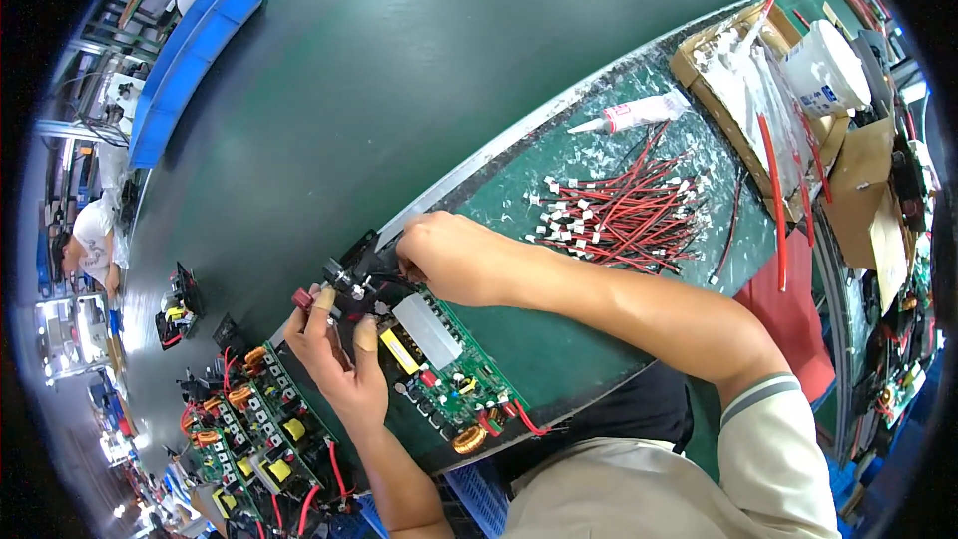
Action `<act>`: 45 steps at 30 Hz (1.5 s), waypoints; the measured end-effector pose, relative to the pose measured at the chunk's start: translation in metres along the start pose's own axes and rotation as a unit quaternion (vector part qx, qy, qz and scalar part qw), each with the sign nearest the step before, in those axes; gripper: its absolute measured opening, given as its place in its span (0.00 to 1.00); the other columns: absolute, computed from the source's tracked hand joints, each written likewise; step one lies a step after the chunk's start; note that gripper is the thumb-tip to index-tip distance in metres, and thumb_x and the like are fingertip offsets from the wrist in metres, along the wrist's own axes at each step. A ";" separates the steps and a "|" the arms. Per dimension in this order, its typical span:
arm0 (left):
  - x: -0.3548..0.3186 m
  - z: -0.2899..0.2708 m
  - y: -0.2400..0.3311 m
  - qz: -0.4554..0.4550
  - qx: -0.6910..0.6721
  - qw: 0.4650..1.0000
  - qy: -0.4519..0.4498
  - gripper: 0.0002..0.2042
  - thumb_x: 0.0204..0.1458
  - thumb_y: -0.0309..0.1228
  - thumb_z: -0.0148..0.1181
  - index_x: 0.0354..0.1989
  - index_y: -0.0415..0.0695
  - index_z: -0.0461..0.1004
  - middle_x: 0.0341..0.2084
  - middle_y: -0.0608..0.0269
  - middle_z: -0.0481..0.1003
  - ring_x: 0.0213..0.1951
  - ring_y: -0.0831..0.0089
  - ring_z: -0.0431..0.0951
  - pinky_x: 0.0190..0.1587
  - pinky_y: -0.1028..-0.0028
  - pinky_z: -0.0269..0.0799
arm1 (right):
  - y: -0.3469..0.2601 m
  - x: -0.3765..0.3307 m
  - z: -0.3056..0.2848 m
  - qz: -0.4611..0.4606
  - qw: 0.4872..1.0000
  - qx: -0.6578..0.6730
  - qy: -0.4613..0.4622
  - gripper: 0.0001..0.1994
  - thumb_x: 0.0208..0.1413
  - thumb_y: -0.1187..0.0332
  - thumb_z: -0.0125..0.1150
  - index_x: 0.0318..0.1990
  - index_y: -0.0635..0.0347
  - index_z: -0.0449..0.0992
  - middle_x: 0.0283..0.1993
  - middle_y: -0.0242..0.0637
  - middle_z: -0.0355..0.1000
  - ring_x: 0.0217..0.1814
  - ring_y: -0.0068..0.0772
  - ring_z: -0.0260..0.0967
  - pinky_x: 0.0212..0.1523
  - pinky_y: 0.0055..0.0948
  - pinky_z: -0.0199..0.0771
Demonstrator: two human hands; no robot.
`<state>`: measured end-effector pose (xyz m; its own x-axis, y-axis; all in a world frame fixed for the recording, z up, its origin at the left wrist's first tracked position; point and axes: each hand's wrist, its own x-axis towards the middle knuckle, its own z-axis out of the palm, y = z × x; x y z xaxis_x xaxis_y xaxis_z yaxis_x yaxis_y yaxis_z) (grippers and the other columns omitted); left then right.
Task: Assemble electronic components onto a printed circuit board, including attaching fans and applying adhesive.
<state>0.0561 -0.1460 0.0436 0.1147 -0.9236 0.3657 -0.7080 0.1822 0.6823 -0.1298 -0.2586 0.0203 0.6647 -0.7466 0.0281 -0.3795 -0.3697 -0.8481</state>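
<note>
We cannot see the right hand's fingertips, which are tucked behind its knuckles over the circuit board. At the near left, the row of boards runs off the picture's rim, and the far-left people are blurred.

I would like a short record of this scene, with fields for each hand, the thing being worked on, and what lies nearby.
left hand: left hand holds the near end of the green circuit board
right hand: right hand pinches at the board's far end
nearby right: pile of red wire leads, white glue tube
nearby left: row of similar boards
surface: green work mat
</note>
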 end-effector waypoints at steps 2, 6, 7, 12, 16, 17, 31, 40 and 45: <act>0.001 -0.001 -0.004 0.008 0.005 1.000 0.005 0.20 0.60 0.25 0.58 0.60 0.39 0.68 0.57 0.53 0.60 0.62 0.60 0.65 0.59 0.64 0.66 | -0.002 0.004 -0.004 -0.001 1.000 -0.013 -0.010 0.05 0.44 0.81 0.58 0.29 0.67 0.79 0.32 0.51 0.75 0.40 0.53 0.76 0.41 0.43 0.75; 0.005 0.000 0.000 -0.011 0.022 1.000 0.007 0.16 0.63 0.26 0.54 0.59 0.40 0.69 0.56 0.53 0.62 0.59 0.63 0.67 0.56 0.67 0.68 | 0.001 0.011 -0.006 0.027 0.999 0.016 -0.021 0.04 0.44 0.79 0.59 0.27 0.67 0.79 0.28 0.54 0.75 0.36 0.55 0.76 0.39 0.44 0.75; 0.006 0.000 -0.001 -0.003 0.028 1.000 0.012 0.16 0.63 0.27 0.54 0.59 0.40 0.69 0.55 0.53 0.62 0.57 0.64 0.68 0.54 0.69 0.68 | 0.001 0.011 -0.005 0.026 0.999 0.017 -0.022 0.04 0.44 0.79 0.59 0.27 0.67 0.79 0.28 0.54 0.75 0.36 0.55 0.76 0.39 0.44 0.75; 0.005 -0.001 0.000 0.000 0.041 0.999 0.011 0.14 0.64 0.26 0.51 0.57 0.39 0.71 0.54 0.52 0.64 0.57 0.62 0.68 0.57 0.67 0.65 | 0.000 0.003 -0.005 0.008 1.000 0.017 -0.022 0.05 0.47 0.78 0.59 0.31 0.67 0.80 0.33 0.51 0.75 0.41 0.54 0.75 0.43 0.42 0.74; 0.005 0.000 -0.001 0.004 0.054 0.998 0.027 0.14 0.66 0.27 0.47 0.56 0.39 0.73 0.52 0.52 0.67 0.56 0.60 0.69 0.59 0.66 0.64 | 0.004 0.001 -0.006 0.012 0.999 0.026 -0.028 0.05 0.48 0.77 0.59 0.32 0.66 0.80 0.35 0.50 0.75 0.43 0.53 0.75 0.45 0.42 0.73; 0.005 0.000 -0.002 0.002 0.049 0.999 0.021 0.14 0.66 0.27 0.47 0.55 0.39 0.73 0.52 0.52 0.67 0.56 0.60 0.69 0.59 0.66 0.63 | 0.008 0.001 -0.004 -0.008 0.999 0.033 -0.022 0.05 0.48 0.77 0.60 0.33 0.66 0.80 0.35 0.49 0.75 0.42 0.53 0.75 0.45 0.43 0.73; 0.016 0.003 -0.037 -0.144 -0.221 0.963 0.061 0.20 0.66 0.36 0.51 0.63 0.41 0.67 0.45 0.68 0.70 0.48 0.77 0.68 0.57 0.75 0.62 | 0.001 0.003 -0.016 0.044 0.996 0.058 -0.042 0.05 0.56 0.76 0.60 0.38 0.68 0.77 0.32 0.37 0.76 0.36 0.24 0.72 0.41 0.27 0.72; 0.017 0.005 -0.059 -0.171 -0.362 0.915 0.038 0.18 0.66 0.36 0.54 0.58 0.38 0.70 0.50 0.59 0.76 0.52 0.75 0.74 0.57 0.74 0.67 | -0.005 -0.003 -0.014 0.126 0.988 0.060 -0.071 0.04 0.60 0.75 0.58 0.39 0.67 0.76 0.35 0.30 0.74 0.40 0.19 0.68 0.46 0.22 0.70; 0.016 -0.030 -0.020 0.010 -0.168 0.967 0.191 0.10 0.61 0.25 0.57 0.49 0.39 0.74 0.42 0.57 0.77 0.43 0.72 0.78 0.47 0.73 0.74 | 0.009 -0.002 -0.011 0.092 0.993 0.060 -0.051 0.04 0.61 0.74 0.58 0.38 0.66 0.76 0.36 0.29 0.74 0.42 0.19 0.68 0.50 0.23 0.69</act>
<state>0.0928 -0.1541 0.0547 0.3975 -0.7391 0.5438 -0.4543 0.3564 0.8164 -0.1418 -0.2666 0.0190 0.6561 -0.7325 -0.1815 -0.4251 -0.1601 -0.8909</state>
